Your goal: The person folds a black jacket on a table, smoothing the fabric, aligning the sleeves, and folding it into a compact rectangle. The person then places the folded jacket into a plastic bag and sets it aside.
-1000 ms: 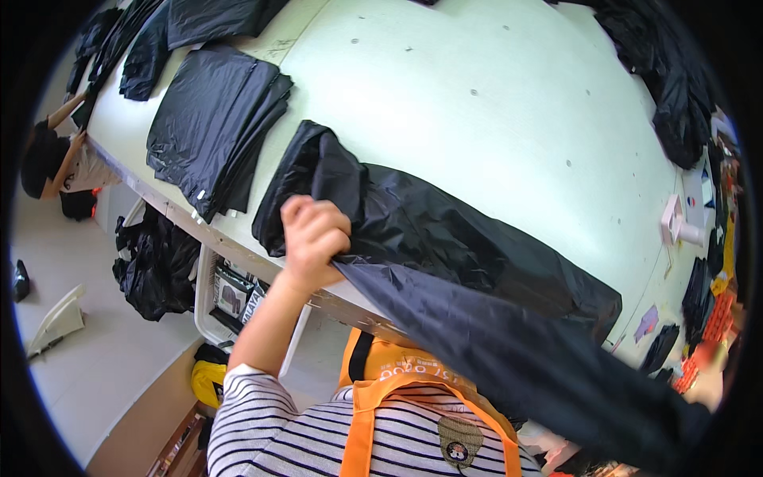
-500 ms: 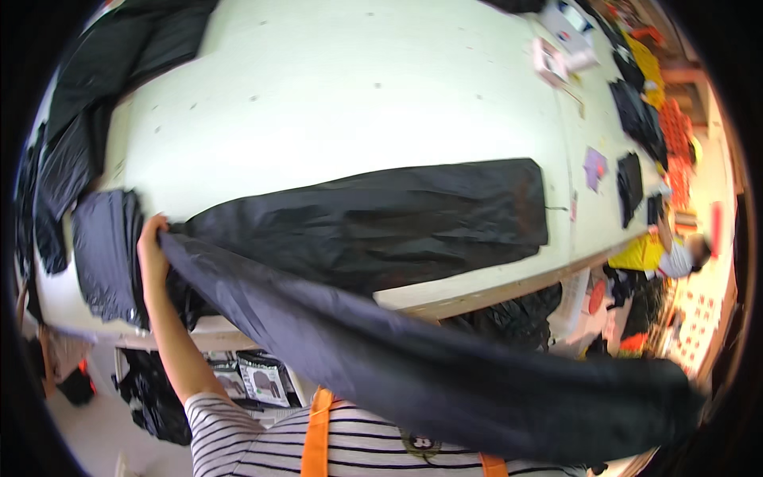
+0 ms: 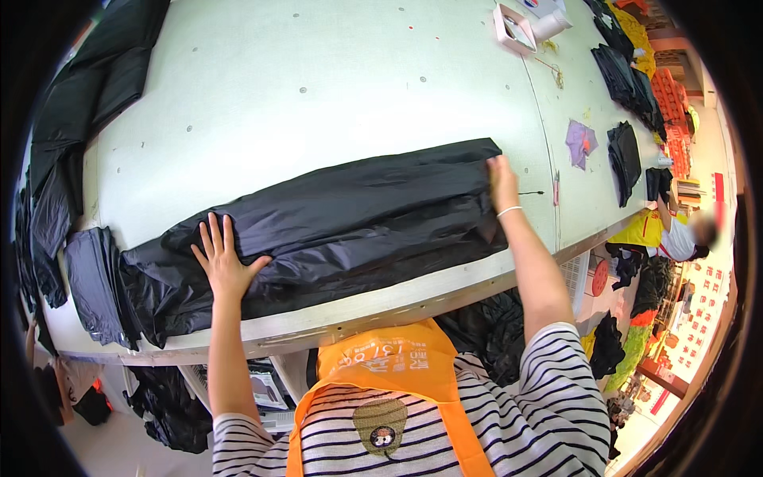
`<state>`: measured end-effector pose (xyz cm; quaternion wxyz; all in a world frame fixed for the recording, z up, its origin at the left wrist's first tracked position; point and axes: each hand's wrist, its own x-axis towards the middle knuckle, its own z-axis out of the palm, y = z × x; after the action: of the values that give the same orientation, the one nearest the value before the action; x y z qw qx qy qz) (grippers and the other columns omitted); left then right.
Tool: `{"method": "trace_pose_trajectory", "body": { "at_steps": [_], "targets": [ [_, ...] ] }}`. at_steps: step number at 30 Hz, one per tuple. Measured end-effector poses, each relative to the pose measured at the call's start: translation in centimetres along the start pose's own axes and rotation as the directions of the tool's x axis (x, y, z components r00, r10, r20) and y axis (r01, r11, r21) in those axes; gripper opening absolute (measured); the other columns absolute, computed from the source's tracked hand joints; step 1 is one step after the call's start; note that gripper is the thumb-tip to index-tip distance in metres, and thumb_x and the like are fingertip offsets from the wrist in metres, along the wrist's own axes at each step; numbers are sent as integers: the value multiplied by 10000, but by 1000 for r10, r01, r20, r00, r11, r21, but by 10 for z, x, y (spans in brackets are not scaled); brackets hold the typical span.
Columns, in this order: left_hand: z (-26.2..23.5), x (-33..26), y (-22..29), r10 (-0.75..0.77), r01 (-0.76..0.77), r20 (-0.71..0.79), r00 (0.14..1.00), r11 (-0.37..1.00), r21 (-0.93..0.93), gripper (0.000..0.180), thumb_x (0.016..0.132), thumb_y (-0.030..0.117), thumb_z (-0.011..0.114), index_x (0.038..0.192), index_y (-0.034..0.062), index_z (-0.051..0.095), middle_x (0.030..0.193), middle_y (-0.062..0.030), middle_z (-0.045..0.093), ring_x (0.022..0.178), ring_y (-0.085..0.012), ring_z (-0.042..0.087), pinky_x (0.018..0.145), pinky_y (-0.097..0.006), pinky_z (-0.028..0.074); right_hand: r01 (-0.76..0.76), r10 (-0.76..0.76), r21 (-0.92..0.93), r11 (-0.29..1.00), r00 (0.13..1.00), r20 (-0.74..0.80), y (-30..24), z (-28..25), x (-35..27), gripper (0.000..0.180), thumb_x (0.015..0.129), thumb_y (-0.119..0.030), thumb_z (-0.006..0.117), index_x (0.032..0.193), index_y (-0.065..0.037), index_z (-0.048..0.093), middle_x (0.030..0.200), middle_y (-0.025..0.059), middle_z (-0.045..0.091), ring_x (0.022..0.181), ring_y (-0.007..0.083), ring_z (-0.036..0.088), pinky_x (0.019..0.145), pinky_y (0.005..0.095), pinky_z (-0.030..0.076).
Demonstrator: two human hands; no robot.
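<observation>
A pair of black trousers of thin shiny cloth lies lengthwise along the near side of the white table, one leg laid over the other, with creases running along it. My left hand presses flat on its left part, fingers spread. At the far right end, my right hand grips the hem, fingers together; the fingertips are partly hidden. Beside the trousers' left end sits a stack of folded black garments.
More black clothing covers the table's left edge. Toward the right are a pink box, a purple cloth scrap and a folded black garment. A person in yellow and white is at the far right. The table edge runs before me.
The raised trouser leg, which stretched across my front to the right, now lies on the other leg. My left hand has gone from gripping cloth to lying flat; my right hand has come into view.
</observation>
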<state>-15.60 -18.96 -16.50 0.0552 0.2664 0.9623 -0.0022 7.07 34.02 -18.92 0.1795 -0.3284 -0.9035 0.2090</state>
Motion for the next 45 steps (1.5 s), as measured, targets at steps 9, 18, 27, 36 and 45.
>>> {"method": "trace_pose_trajectory", "body": {
  "at_steps": [9, 18, 27, 36, 45],
  "targets": [
    [-55, 15, 48, 81, -111, -99, 992, 928, -357, 978, 754, 641, 576, 1484, 88, 232, 1550, -161, 168, 1437, -356, 112, 1116, -566, 58, 108, -103, 43, 993, 988, -115, -80, -78, -8, 461, 894, -320, 604, 1138, 36, 442, 1196, 230, 482, 1098, 360, 492, 948, 412, 388],
    [-39, 15, 233, 346, -333, 40, 937, 924, -189, 1122, 546, 741, 692, 1442, 158, 351, 1543, -157, 175, 1429, -386, 81, 1085, -640, 28, -297, 377, 506, 810, 924, -61, -59, -48, -90, 550, 941, -258, 546, 1351, 51, 349, 1155, 229, 552, 1039, 313, 557, 934, 355, 410],
    [-6, 13, 217, 324, -310, 173, 930, 945, -104, 1167, 508, 691, 741, 1457, 153, 325, 1550, -133, 170, 1427, -387, 95, 1095, -625, 68, -72, 46, -203, 976, 991, -129, -31, -53, -64, 725, 727, -323, 793, 1271, 22, 461, 984, 212, 580, 889, 364, 559, 842, 377, 464],
    [-47, 13, 275, 552, -521, 58, 832, 812, -262, 978, 666, 671, 662, 1464, 227, 310, 1544, -120, 188, 1424, -352, 137, 1097, -600, 124, -601, 422, 297, 742, 763, 489, -11, -41, -51, 467, 653, -172, 828, 1007, 63, 634, 927, 178, 689, 827, 283, 663, 765, 344, 512],
    [48, 24, 311, 528, -558, -235, 816, 613, -560, 602, 728, 331, 693, 1266, 103, 546, 1362, -166, 460, 1371, -380, 261, 1102, -589, 158, 11, -67, 88, 996, 747, 661, -192, -122, -18, 621, 759, -131, 684, 1282, 86, 430, 910, 246, 658, 834, 324, 662, 793, 370, 522]
  ]
}}
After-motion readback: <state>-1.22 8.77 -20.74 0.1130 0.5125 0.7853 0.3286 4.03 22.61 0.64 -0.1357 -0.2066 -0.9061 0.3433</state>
